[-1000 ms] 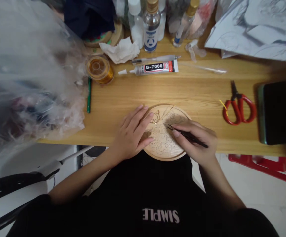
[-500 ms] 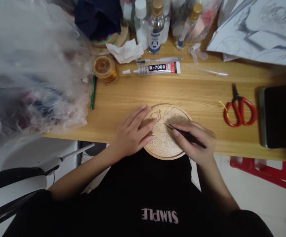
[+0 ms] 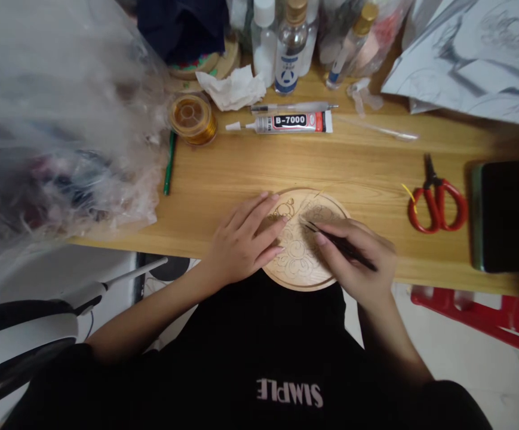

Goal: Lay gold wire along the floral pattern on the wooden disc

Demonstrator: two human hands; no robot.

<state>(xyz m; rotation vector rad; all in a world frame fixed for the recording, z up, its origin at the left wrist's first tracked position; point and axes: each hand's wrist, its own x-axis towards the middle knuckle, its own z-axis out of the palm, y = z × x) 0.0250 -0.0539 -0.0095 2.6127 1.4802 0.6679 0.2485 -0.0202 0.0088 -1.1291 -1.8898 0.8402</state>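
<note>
A round wooden disc (image 3: 301,263) with a drawn floral pattern lies at the table's front edge, partly over my lap. My left hand (image 3: 245,242) rests on its left side, fingers stretched out and holding nothing. In my right hand (image 3: 360,251) is a pair of black tweezers (image 3: 346,246), gripped between thumb and fingers. The tweezers' tips point at the middle of the disc, close to the left fingertips. Gold outline work (image 3: 285,208) shows at the disc's upper left, and a thin yellow wire (image 3: 319,193) crosses its top rim.
Red-handled scissors (image 3: 438,203) and a dark phone (image 3: 505,216) lie to the right. Behind are a glue tube (image 3: 292,122), a pen (image 3: 295,108), a spool of gold wire (image 3: 193,119), crumpled tissue (image 3: 232,88) and bottles (image 3: 289,57). A large plastic bag (image 3: 71,113) fills the left.
The whole view has shifted slightly, with the tabletop items moving a little right in the picture. Both hands keep nearly the same place on the disc, and the tweezers remain in my right hand.
</note>
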